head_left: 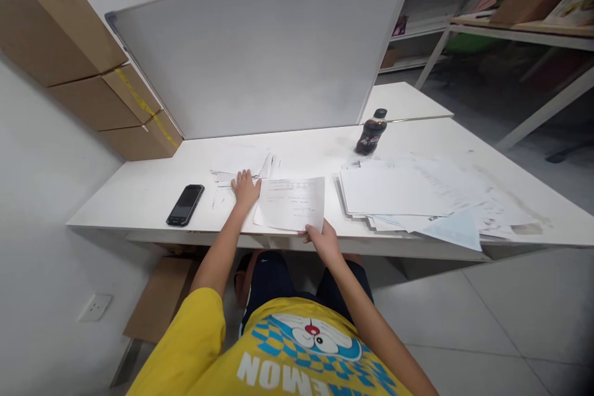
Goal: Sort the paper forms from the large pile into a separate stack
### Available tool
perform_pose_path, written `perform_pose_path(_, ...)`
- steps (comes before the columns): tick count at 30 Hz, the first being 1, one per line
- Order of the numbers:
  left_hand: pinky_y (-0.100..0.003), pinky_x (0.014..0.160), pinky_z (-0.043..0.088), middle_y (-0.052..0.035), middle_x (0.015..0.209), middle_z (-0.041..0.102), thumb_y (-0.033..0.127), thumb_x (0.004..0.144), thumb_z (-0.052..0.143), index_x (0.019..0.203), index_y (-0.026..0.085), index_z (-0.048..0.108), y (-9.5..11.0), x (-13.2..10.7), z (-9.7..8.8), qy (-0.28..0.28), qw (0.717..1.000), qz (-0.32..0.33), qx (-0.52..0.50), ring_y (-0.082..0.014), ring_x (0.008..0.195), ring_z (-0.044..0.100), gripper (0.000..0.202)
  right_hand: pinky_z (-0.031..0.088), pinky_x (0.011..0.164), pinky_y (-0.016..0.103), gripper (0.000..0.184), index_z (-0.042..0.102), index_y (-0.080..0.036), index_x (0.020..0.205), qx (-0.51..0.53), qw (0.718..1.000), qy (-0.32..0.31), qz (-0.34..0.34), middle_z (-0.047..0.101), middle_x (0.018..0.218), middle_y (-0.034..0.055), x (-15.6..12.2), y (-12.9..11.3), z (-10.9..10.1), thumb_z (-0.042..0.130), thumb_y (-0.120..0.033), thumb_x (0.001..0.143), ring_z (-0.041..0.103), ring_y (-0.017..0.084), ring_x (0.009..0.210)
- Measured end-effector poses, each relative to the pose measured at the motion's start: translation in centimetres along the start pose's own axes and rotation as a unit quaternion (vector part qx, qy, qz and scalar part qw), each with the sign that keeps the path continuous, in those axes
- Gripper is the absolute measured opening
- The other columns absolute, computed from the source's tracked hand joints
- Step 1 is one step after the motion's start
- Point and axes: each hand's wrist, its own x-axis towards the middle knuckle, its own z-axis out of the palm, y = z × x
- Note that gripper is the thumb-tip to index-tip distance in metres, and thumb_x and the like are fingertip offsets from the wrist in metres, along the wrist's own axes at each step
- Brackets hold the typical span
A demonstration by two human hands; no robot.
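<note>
A yellow T-shirt carries a cartoon face over blue checks, with large white letters that partly read "EMON". A dark cola bottle with a black cap shows the round Pepsi emblem on its label. Lines of writing cover the handwritten sheet, too small to read.

The sheet lies near the front edge of the smooth white desk, its lower right corner pinched between the thumb and fingers of the right hand. The left hand rests palm down, fingers spread, on loose papers just beside the sheet's left edge.

A black smartphone with a thick, rounded case lies farther left; an uneven paper pile, including a pale blue sheet, spreads to the right.
</note>
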Motion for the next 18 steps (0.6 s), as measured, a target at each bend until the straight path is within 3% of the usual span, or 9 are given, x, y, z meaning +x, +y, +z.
perform_pose_path(3,-0.049,0.108,0.028,-0.0201,0.115,0.062,0.028,0.092,0.047,0.107,0.012,0.06,0.0,-0.7,0.3,0.027,0.999,0.03,0.008,-0.0328,0.119,0.051,0.026,0.058,0.049,0.034,0.031,0.059,-0.017,0.094,-0.008,1.0,-0.006,-0.008,0.07,0.068,0.004,-0.3,0.0,-0.1,0.054,-0.035,0.069,0.069,0.024,0.062)
perform_pose_path(5,-0.044,0.103,0.035,-0.0169,0.105,0.063,0.027,0.094,0.044,0.1,0.014,0.061,-0.1,-1.7,0.1,0.035,0.999,0.039,-0.006,-0.0303,0.11,0.055,0.022,0.058,0.049,0.033,0.031,0.059,-0.017,0.094,-0.005,1.0,-0.011,-0.001,0.069,0.066,0.0033,-0.3,0.1,-0.2,0.053,-0.034,0.069,0.069,0.023,0.062)
perform_pose_path(8,-0.04,0.095,0.043,-0.0145,0.099,0.064,0.039,0.099,0.038,0.107,0.015,0.059,-0.4,-3.1,-0.1,0.097,0.986,0.0,-0.132,-0.029,0.104,0.059,0.033,0.057,0.048,0.031,0.035,0.057,-0.017,0.1,0.005,1.0,-0.006,-0.001,0.069,0.074,0.0032,-0.3,0.1,-0.1,0.052,-0.032,0.069,0.069,0.023,0.066)
perform_pose_path(10,-0.039,0.091,0.046,-0.0146,0.098,0.064,0.048,0.1,0.035,0.116,0.013,0.057,-0.8,-3.9,-0.2,0.177,0.949,-0.056,-0.256,-0.0299,0.105,0.06,0.045,0.055,0.046,0.029,0.041,0.054,-0.018,0.107,0.003,1.0,0.009,-0.009,0.069,0.084,0.0042,-0.3,0.0,0.0,0.051,-0.031,0.068,0.069,0.021,0.067)
perform_pose_path(12,-0.04,0.093,0.046,-0.016,0.1,0.064,0.049,0.101,0.032,0.119,0.011,0.056,-1.2,-4.5,-0.3,0.217,0.928,-0.083,-0.29,-0.031,0.109,0.059,0.049,0.054,0.044,0.027,0.045,0.051,-0.018,0.111,-0.006,1.0,0.022,-0.012,0.068,0.091,0.0049,-0.4,-0.1,0.0,0.05,-0.03,0.067,0.069,0.02,0.066)
perform_pose_path(15,-0.041,0.096,0.045,-0.0155,0.098,0.066,0.039,0.1,0.036,0.104,0.013,0.065,-1.3,-5.2,-0.7,0.14,0.967,-0.003,-0.211,-0.03,0.107,0.059,0.039,0.053,0.043,0.027,0.046,0.05,-0.018,0.111,-0.016,1.0,0.022,-0.003,0.066,0.092,0.0042,-0.3,-0.1,0.0,0.05,-0.029,0.066,0.068,0.019,0.066)
perform_pose_path(18,-0.04,0.099,0.043,-0.0117,0.102,0.068,0.03,0.097,0.045,0.099,0.019,0.069,-0.7,-6.0,-0.9,0.076,0.979,0.096,-0.165,-0.0274,0.108,0.056,0.026,0.054,0.045,0.028,0.046,0.05,-0.018,0.113,-0.014,1.0,0.015,-0.007,0.066,0.085,0.0031,-0.3,0.1,-0.1,0.05,-0.029,0.068,0.068,0.02,0.067)
